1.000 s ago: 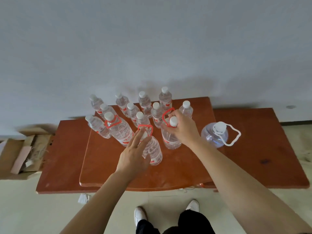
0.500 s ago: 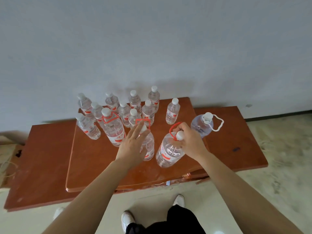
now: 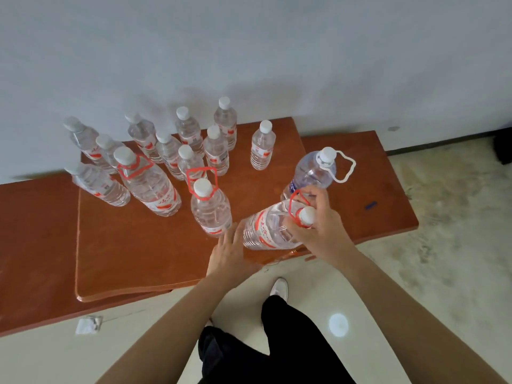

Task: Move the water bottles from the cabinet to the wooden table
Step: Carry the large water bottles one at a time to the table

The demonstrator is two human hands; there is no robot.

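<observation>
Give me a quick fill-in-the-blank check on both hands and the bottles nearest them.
1. The right hand grips the neck of a large bottle that is ____, not upright.
2. That bottle's carry handle is ____.
3. The left hand is ____, its fingers straight.
4. The round jug behind the right hand has a ____ carry handle.

Missing words: tilted; red; open; white.

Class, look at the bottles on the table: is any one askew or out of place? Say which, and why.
Yes. The large bottle gripped at its neck by the right hand leans steeply, cap toward the person, while the red-handled bottle beside it stands upright. The left hand is open near the leaning bottle's base.
</observation>
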